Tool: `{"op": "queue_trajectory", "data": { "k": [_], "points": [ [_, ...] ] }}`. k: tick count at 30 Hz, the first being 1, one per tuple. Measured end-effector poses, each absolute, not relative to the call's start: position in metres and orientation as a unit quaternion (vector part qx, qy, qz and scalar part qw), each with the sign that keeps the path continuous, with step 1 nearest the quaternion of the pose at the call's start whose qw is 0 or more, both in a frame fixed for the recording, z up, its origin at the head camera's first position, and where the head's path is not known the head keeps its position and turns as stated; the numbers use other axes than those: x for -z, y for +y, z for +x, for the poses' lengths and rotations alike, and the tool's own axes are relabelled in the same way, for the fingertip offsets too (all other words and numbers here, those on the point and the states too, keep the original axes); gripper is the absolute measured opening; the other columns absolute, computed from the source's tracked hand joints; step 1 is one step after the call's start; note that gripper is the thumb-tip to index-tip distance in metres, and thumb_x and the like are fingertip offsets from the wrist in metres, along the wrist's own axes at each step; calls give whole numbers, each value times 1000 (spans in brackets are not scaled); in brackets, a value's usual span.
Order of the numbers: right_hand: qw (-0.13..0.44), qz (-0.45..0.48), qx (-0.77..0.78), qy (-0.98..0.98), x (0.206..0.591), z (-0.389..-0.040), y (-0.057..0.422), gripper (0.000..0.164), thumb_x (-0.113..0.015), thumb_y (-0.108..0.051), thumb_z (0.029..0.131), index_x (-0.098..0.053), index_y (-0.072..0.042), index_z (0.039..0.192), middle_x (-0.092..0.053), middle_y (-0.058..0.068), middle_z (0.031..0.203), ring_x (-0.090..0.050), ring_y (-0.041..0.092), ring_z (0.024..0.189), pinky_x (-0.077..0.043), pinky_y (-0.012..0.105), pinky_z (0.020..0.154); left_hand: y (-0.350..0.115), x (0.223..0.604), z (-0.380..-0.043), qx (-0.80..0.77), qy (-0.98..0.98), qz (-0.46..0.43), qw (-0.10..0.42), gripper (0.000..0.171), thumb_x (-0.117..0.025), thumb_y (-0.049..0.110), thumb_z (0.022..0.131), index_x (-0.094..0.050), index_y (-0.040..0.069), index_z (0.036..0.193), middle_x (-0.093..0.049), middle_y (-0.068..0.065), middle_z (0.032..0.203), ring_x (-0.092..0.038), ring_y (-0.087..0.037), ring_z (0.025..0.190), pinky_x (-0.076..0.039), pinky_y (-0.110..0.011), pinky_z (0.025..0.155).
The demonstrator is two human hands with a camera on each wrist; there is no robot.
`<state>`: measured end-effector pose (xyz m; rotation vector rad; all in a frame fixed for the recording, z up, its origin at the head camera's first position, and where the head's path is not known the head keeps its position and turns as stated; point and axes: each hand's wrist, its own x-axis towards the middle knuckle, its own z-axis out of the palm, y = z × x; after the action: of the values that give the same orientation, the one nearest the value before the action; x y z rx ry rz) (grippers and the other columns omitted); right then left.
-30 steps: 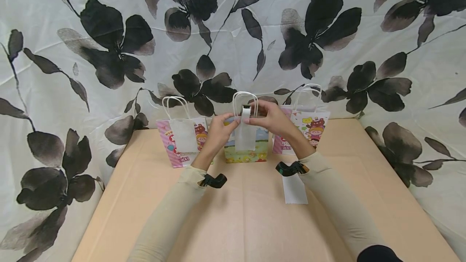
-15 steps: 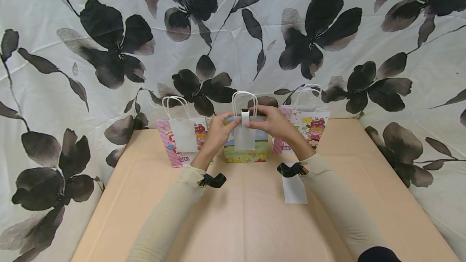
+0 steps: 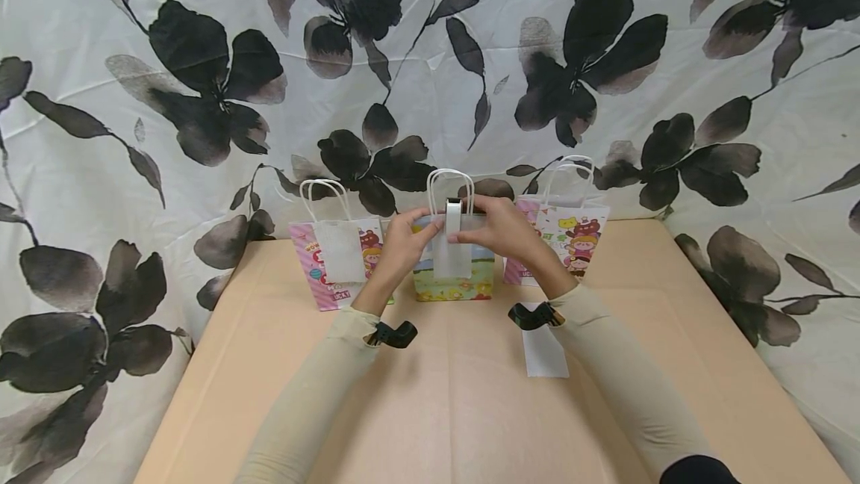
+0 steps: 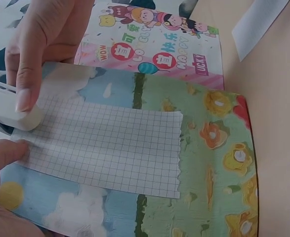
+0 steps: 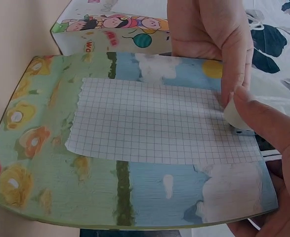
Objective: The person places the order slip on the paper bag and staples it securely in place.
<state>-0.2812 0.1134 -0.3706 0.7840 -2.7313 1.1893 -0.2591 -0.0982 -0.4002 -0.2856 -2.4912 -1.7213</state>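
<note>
A small white stapler (image 3: 454,213) with a dark end sits over the top rim of the middle paper bag (image 3: 437,288), between its white handles. My right hand (image 3: 504,226) grips the stapler, its thumb pressing on the white body, seen close in the right wrist view. A strip of grid paper (image 4: 110,143) with a torn lower edge hangs down the bag's front, its top end under the stapler. My left hand (image 3: 405,241) pinches the paper and the bag's rim from the left, thumb in front and fingers behind, mostly hidden.
A pink and white paper bag (image 3: 309,267) with a blank slip on its front stands at the left. A similar bag (image 3: 581,234) stands at the right. One loose slip of paper (image 3: 546,353) lies on the table (image 3: 443,394) near my right wrist. Floral cloth (image 3: 430,81) hangs behind.
My right thumb has moved slightly lower on the stapler, and the stapler's top has shifted a little. My left hand and the bags stay in place.
</note>
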Motion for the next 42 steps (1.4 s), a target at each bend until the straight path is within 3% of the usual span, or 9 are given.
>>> {"op": "queue_trajectory", "data": {
  "k": [17,26,35,42],
  "points": [
    [36,255,-413,-873,371,-277,115,61,-88,-40,79,-66,-11,129,-71,7,114,-68,25,96,-59,47,84,-99,401,-258,557,-822,-111,49,27,-66,28,100,-72,14,122,-69,-3,127,-67,-22,113,-54,-46,98],
    [37,256,-414,-873,375,-277,113,56,-85,-34,83,-63,-9,128,-71,9,112,-67,25,94,-59,46,83,-98,400,-257,549,-826,-116,56,29,-66,29,100,-71,14,124,-66,-3,133,-61,-24,125,-48,-49,105],
    [69,248,-380,-888,378,-271,108,54,-82,-32,87,-59,-9,130,-71,8,110,-63,24,86,-56,41,75,-98,399,-256,542,-830,-119,62,29,-67,25,100,-70,12,125,-65,-6,136,-56,-27,132,-38,-53,114],
    [88,253,-361,-893,380,-268,106,54,-82,-33,88,-59,-7,129,-71,10,109,-62,24,83,-53,39,71,-99,399,-254,538,-832,-119,67,28,-67,23,100,-70,10,124,-64,-8,137,-57,-29,131,-40,-53,112]
  ]
}}
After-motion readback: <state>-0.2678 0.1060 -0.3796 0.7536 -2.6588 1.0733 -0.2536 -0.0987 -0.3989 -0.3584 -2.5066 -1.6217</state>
